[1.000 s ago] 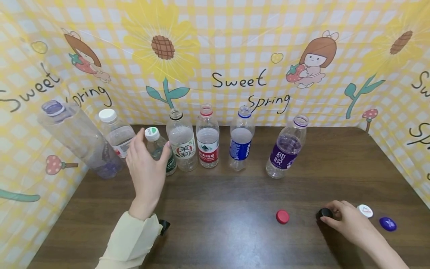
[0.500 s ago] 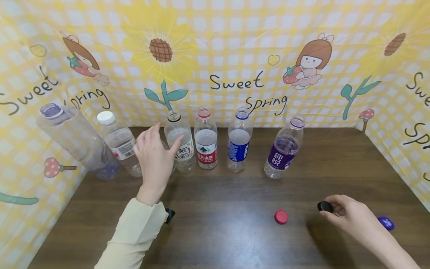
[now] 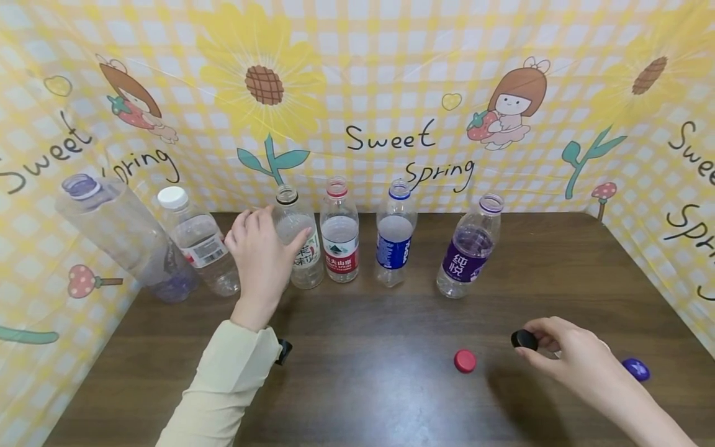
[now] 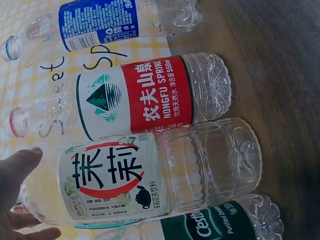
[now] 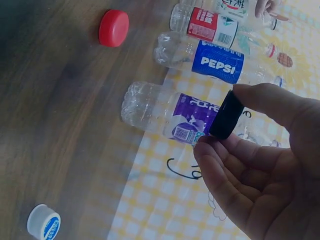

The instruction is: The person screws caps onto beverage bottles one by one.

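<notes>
My left hand point(image 3: 262, 264) is at the upper part of a clear bottle with a jasmine-tea label point(image 4: 110, 175), thumb and fingers spread to either side of its shoulder. This bottle stands uncapped, with a black ring at its neck. A green-labelled bottle point(image 4: 220, 225) beside it is mostly hidden by the hand in the head view. Over the right part of the table, my right hand point(image 3: 578, 351) pinches a black bottle cap point(image 5: 227, 115) between thumb and fingers. A red cap point(image 3: 465, 361) lies on the wood to its left.
Uncapped bottles with red point(image 3: 340, 254), blue point(image 3: 393, 250) and purple point(image 3: 465, 257) labels stand along the back. At left are a white-capped bottle point(image 3: 203, 242) and a large leaning one point(image 3: 128, 230). A purple cap point(image 3: 635, 369) and a white cap point(image 5: 44, 222) lie at right.
The right hand has lifted the black cap off the table and moved it slightly left. My left hand has shifted right, from the green-labelled bottle to the jasmine-tea bottle.
</notes>
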Action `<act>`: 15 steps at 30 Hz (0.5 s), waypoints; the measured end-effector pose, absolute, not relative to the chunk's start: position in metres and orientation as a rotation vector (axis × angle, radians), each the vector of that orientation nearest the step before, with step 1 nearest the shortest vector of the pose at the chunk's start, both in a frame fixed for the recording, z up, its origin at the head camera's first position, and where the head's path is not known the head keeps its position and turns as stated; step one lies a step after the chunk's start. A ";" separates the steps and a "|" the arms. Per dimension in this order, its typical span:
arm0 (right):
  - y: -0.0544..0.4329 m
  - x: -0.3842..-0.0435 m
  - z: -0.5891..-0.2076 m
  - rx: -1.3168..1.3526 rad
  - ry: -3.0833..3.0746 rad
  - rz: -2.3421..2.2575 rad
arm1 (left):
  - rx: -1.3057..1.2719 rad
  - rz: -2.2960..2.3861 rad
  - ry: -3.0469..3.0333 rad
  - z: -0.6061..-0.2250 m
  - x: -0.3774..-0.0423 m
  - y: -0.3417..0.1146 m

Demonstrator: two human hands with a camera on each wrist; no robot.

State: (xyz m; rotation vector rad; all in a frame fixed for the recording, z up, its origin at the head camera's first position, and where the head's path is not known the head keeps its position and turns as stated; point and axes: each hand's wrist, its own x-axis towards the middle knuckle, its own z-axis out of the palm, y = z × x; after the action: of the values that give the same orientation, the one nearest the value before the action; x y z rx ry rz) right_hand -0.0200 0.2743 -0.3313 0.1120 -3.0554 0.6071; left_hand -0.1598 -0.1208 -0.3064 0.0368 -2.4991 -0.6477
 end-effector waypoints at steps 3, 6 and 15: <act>0.270 -0.020 -0.329 0.109 -3.053 0.599 | 0.037 -0.632 -2.490 -0.307 -0.159 -0.120; 0.268 -0.021 -0.327 0.122 -3.031 0.590 | 0.032 -0.620 -2.475 -0.308 -0.158 -0.119; 0.262 -0.025 -0.323 0.262 -2.914 0.577 | 0.016 -0.656 -2.440 -0.310 -0.147 -0.116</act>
State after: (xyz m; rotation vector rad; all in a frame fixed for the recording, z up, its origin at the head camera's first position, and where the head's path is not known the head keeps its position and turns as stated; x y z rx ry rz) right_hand -0.0248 0.2624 -0.3230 0.2623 -2.9139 0.5774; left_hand -0.1467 -0.1164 -0.3101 0.0164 -2.4399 -0.6557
